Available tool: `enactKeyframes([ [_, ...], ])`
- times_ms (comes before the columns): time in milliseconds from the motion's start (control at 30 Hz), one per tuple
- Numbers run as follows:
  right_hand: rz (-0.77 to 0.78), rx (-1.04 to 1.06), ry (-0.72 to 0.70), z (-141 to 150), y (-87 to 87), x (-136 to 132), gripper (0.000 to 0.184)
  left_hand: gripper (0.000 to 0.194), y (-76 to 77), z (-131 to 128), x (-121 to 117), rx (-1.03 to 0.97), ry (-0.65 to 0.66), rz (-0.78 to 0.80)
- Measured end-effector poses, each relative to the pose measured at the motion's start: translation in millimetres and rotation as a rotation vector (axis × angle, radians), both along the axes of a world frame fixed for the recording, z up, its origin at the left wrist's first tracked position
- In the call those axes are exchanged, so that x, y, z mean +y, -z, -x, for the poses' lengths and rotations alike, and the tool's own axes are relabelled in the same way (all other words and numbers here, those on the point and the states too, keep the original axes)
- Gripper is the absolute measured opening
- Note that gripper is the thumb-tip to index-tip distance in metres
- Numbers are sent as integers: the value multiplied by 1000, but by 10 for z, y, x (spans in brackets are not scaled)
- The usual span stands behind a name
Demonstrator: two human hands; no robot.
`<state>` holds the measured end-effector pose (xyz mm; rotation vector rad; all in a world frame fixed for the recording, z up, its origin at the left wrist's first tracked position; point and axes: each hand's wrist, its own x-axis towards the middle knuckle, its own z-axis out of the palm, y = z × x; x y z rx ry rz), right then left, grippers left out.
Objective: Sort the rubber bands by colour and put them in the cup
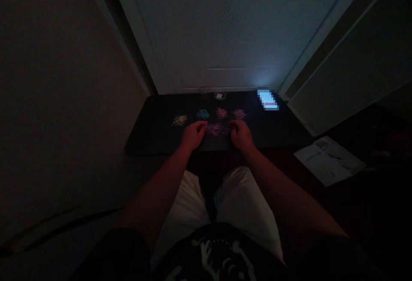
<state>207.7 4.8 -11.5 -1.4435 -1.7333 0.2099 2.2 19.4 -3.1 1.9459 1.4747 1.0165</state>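
A loose heap of thin pink and purple sticks (217, 130) lies near the front of a dark table, between my two hands. My left hand (193, 135) is at the heap's left edge, fingers bent and drawn together in a pinch. On the opposite side, my right hand (241, 135) is curled with its fingertips beside the heap. Dim light hides what either hand holds, if anything. Behind the hands lie smaller piles of similar thin pieces: a pale yellow pile (179, 120), a blue pile (203, 114), a reddish-pink pile (221, 112) and a purplish-pink pile (239, 114).
The dark table (151, 132) stands against a pale door (193, 23). A small clear round container (220, 96) with a white patch sits at its back edge. A glowing, blurred-out screen (268, 99) is at the back right. Printed paper (328, 160) lies lower right.
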Motion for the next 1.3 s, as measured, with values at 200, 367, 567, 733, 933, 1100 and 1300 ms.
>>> enactKeyframes([
  [200,38,-90,-17,-108,-25,19,24,25,14,14,4,-2,0,-44],
  [367,110,-240,-15,-273,-32,-17,20,26,10,14,0,-1,1,-81],
  [567,125,-287,-36,-322,5,1,18,23,13,20,0,27,-9,-121],
  [733,85,-271,-1,-315,42,28,13,23,-8,12,-16,28,-8,-55],
  [933,44,-221,-69,-265,-28,-84,16,25,-10,-3,-27,56,38,-29],
  [1100,84,-296,-198,-197,-71,-104,22,28,5,-9,-19,36,68,-26],
  [1300,87,-332,-141,-129,-36,-11,13,30,-32,-18,-34,36,47,-8],
])
